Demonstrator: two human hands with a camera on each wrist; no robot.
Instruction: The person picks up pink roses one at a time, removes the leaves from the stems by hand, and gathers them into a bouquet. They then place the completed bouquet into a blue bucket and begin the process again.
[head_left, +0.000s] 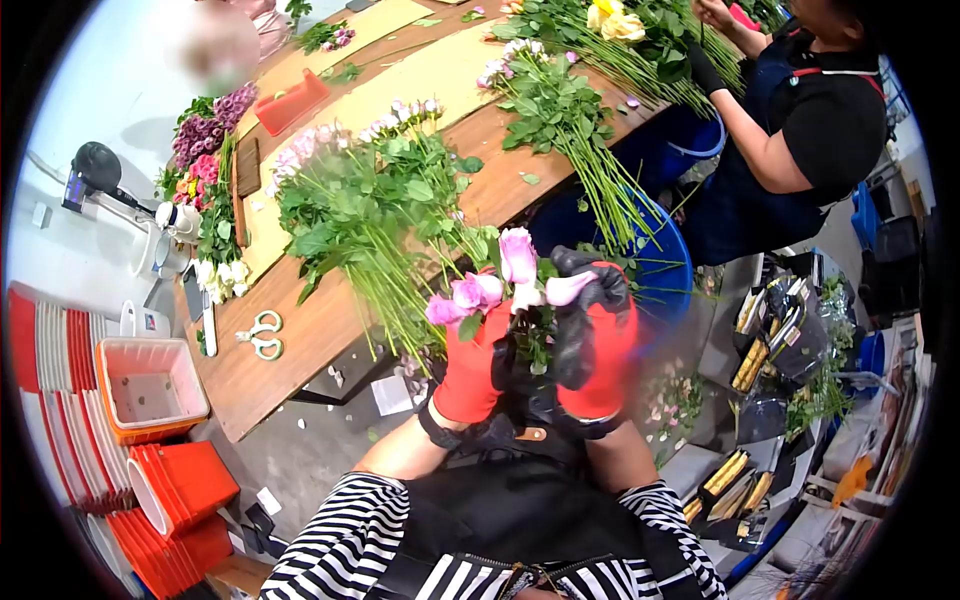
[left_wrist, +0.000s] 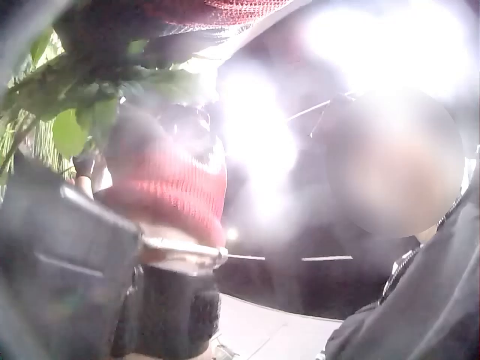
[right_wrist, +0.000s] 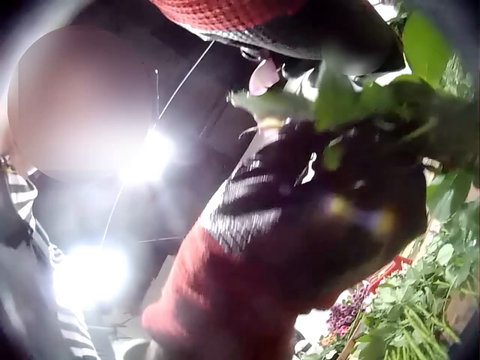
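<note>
My left hand (head_left: 472, 370), in a red and black work glove, holds several pink roses (head_left: 518, 256) upright in front of my body. Their lower stems are mostly hidden behind the gloves. My right hand (head_left: 600, 335), gloved the same way, pinches a pale pink petal (head_left: 568, 288) just to the right of the tallest bloom. Green leaves (head_left: 537, 348) hang between the two hands. From the right wrist, leaves (right_wrist: 337, 101) and a bit of pink petal (right_wrist: 264, 77) show between the gloves. Glare washes out much of the left wrist view.
Bunches of leafy rose stems (head_left: 370, 210) lie across the wooden table (head_left: 245, 390). Scissors (head_left: 262, 335) rest near its left corner. A blue bin (head_left: 672, 262) stands at the right, by another person (head_left: 800, 140). Orange crates (head_left: 185, 480) are stacked at lower left.
</note>
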